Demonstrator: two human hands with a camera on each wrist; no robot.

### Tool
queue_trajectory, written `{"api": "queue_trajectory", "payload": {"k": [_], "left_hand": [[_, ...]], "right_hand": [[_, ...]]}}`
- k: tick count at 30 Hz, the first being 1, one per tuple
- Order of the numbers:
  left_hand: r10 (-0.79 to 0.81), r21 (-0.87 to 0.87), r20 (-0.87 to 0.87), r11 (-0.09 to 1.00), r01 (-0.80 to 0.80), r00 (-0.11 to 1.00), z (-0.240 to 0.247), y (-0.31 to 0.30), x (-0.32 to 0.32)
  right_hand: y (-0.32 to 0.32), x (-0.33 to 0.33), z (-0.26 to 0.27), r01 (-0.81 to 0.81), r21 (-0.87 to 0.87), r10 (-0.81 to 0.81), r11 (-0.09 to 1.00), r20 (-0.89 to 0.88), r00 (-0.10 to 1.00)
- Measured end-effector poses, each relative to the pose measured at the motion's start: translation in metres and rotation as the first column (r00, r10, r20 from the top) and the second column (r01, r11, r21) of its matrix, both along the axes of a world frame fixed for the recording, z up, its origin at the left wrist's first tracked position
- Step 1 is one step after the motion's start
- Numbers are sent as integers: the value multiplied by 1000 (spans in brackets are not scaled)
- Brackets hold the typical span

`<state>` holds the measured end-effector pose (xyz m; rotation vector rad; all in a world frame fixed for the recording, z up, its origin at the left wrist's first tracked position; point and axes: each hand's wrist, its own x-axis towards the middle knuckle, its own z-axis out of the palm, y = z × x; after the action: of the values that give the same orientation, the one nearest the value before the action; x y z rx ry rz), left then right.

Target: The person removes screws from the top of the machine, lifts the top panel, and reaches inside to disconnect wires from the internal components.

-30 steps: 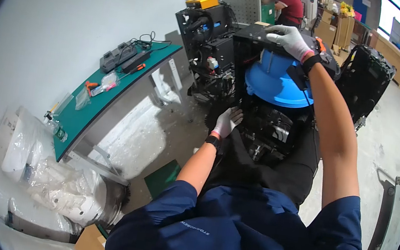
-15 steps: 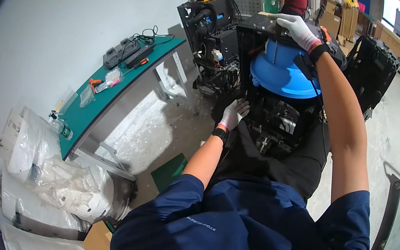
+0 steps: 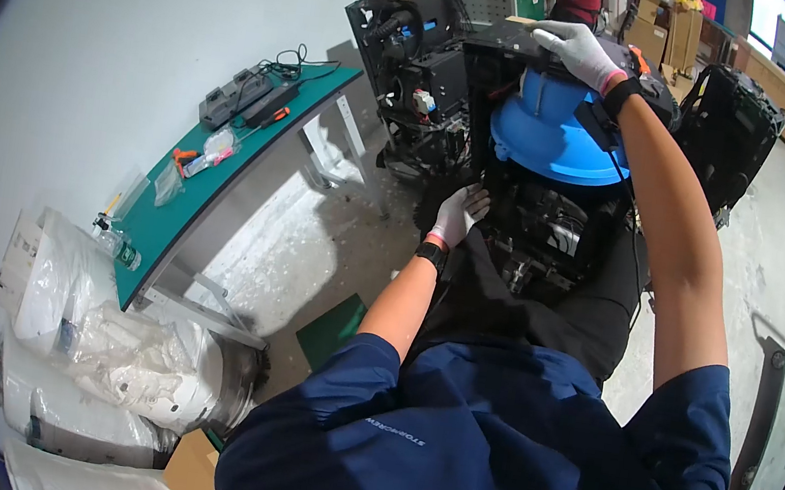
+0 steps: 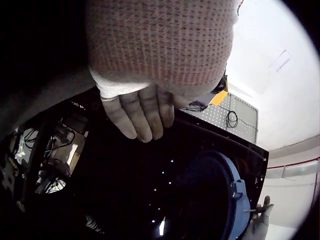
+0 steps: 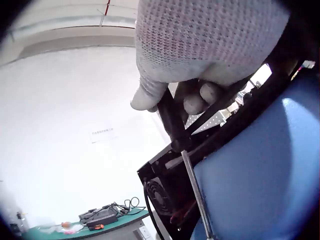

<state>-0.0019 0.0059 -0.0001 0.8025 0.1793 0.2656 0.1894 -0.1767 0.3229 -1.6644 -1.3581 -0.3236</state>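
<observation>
My right hand [image 3: 581,56], in a white glove, is over the top of a black machine [image 3: 497,56]. In the right wrist view its thumb and fingers grip the black handle of a screwdriver [image 5: 172,120]. The steel shaft [image 5: 196,192] runs down beside a blue rounded tub [image 5: 255,155], and its tip is out of sight. In the head view this tub [image 3: 554,149] sits inside the machine's frame. Lower down, my gloved left hand [image 3: 461,216] is by my thigh at the machine's left side, holding nothing. Its fingers [image 4: 131,116] are extended against the dark machine side.
Left stands a green-topped table [image 3: 156,234] with chargers, cables, a bottle and an orange-handled tool [image 3: 278,115]. Another black machine [image 3: 425,71] with a yellow box is behind it, and a black unit [image 3: 728,141] at right. Plastic-wrapped white parts [image 3: 130,359] lie lower left.
The head view has shifted slightly, so the hands and machine appear a little higher. The right hand keeps its place above the blue tub, and the left hand stays beside the machine.
</observation>
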Motion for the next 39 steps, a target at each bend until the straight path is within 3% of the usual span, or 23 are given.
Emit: {"api": "queue_trajectory", "payload": {"k": [1,3,9,10,12,21,27,39], "left_hand": [[-3,-1,2,1000,3,1000,0,1,0],[-7,-2,0,1000,7,1000,-1,1,0],[30,-46,6,999,-29,1000,-8,0,3],[29,-45,7,999,-28,1000,-9,0,3],[31,-24,15,999,-30,999,-7,-2,2],[44,-33,-2,998,-45,999,-7,-1,3],[46,0,-12,999,-46,999,-2,-3,0],[46,-25,-9,999,-46,999,-5,-1,0]], "right_hand": [[-1,5,0,3,-1,-3,1000,2,1000],[-2,12,1,-146,-37,136,989,-203,970],[-2,2,0,-71,-49,57,996,-243,968],[-2,-2,0,-70,-48,56,996,-243,968],[-3,-8,0,-2,-15,1,1000,-56,998],[-3,-5,4,44,-34,-43,998,11,999],[-3,3,-1,-56,-31,51,998,-134,990],[1,-2,0,50,-63,-57,997,-120,991]]}}
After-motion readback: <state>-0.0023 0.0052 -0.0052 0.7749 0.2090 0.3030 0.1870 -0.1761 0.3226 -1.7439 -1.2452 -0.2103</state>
